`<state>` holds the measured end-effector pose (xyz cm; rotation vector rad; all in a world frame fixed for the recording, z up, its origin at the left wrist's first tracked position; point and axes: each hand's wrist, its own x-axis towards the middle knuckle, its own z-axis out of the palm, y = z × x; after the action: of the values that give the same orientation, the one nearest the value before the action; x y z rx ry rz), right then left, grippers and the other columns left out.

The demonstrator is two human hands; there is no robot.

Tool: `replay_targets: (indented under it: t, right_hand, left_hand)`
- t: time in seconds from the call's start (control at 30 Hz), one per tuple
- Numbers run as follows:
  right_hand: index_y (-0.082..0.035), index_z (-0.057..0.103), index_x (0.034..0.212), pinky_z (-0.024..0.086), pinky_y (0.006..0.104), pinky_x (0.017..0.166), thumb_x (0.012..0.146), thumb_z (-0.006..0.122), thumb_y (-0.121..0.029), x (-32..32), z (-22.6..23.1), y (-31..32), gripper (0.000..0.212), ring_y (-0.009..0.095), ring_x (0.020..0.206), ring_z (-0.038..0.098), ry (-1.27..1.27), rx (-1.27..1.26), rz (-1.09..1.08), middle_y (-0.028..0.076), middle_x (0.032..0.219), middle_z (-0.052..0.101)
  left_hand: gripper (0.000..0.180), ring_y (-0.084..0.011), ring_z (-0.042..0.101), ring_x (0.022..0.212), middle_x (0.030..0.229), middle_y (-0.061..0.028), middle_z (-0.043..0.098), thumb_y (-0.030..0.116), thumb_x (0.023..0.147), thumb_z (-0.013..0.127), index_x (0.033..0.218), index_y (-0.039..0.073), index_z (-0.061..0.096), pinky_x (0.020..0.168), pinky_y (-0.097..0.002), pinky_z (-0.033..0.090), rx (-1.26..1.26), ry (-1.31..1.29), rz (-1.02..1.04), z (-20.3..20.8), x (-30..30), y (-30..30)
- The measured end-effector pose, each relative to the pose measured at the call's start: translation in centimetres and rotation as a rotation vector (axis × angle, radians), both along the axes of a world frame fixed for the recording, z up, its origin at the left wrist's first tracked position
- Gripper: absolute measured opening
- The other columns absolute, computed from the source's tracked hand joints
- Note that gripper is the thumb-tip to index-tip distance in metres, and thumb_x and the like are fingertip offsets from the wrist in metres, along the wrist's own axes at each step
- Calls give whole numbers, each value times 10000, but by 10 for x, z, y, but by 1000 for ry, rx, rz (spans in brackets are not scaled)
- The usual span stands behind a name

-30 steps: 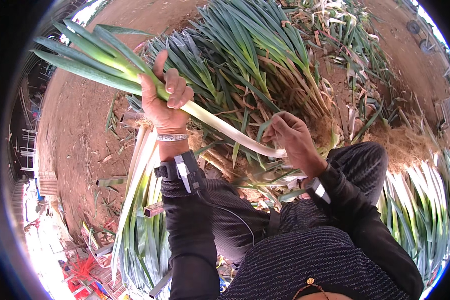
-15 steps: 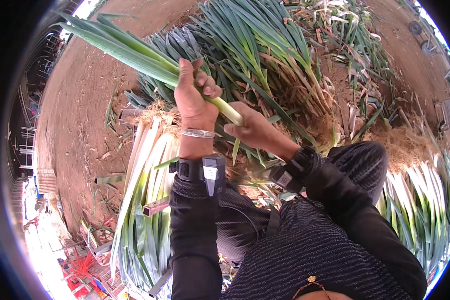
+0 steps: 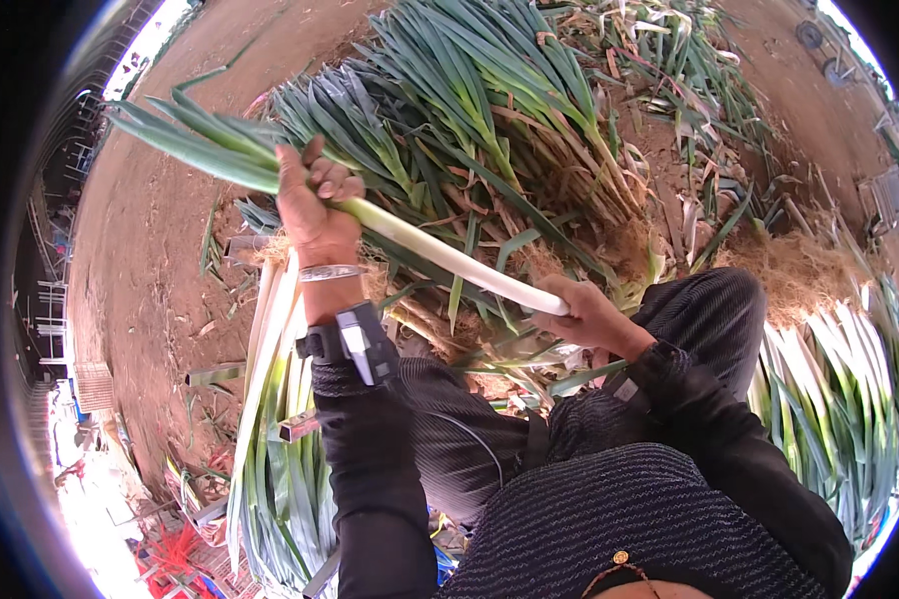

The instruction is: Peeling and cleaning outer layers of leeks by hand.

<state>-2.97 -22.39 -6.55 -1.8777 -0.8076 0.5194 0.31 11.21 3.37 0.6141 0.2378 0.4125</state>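
Between my two hands a long leek [image 3: 440,253] is stretched out slantwise, its green leaves toward the far left and its smooth white shaft toward the right. My left hand [image 3: 317,205] is wrapped round it where the leaves begin, thumb lying along the top. Closer to my body, my right hand [image 3: 591,317] grips the shaft at its root end; the fingers hide the very tip. Just beneath my left forearm lies a stack of cleaned leeks [image 3: 260,399], white ends facing away from me.
Ahead lies a pile of untrimmed leeks [image 3: 489,100] with dry leaves. Leaf scraps [image 3: 709,110] litter the brown dirt ground [image 3: 160,270] at the far right. By my right knee [image 3: 709,309] lie more leeks [image 3: 839,399], roots outward. A metal bar end [image 3: 298,426] juts beside the left stack.
My right hand has slid down the leek toward its root end, baring a long white stretch. My left hand has moved left with the leafy part.
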Motion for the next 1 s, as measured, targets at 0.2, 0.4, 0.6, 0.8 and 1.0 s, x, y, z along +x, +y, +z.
replay_targets:
  t: [0.2,0.4,0.6,0.8,1.0]
  right_hand:
    - [-38,544,1105,527,348,693,791,740,-147,-6,15,-12,385,264,816,664,-190,55,-102,123,1021,636]
    - [-33,502,1171,535,336,707,767,752,-88,-7,26,-5,478,258,881,642,-290,148,-263,137,1084,585]
    - [-40,541,1089,495,301,732,742,740,-16,4,49,3,401,235,865,614,-315,324,-304,117,1023,587]
    - [-42,517,1089,415,272,843,794,671,22,10,63,4,339,139,977,508,-173,408,-178,58,1060,519]
    - [-71,504,1030,357,251,840,809,663,12,6,66,5,284,113,950,449,99,522,-182,38,1031,473]
  left_hand:
    - [443,-48,389,513,648,57,395,430,905,631,1022,18,516,476,-205,334,-92,40,80,-2,-7,35]
    - [349,-90,433,553,675,26,428,358,904,657,907,61,475,521,-235,398,-95,113,206,-4,-5,32]
    - [237,-117,456,593,689,-10,442,243,958,573,863,74,436,550,-277,440,-169,56,234,-6,-5,34]
    - [256,-125,455,590,692,-16,442,263,993,500,845,68,426,563,-280,441,-228,-23,155,-12,-10,52]
    - [266,-123,449,591,693,-16,442,275,1002,481,851,62,426,565,-270,431,-177,-36,169,-5,-8,36]
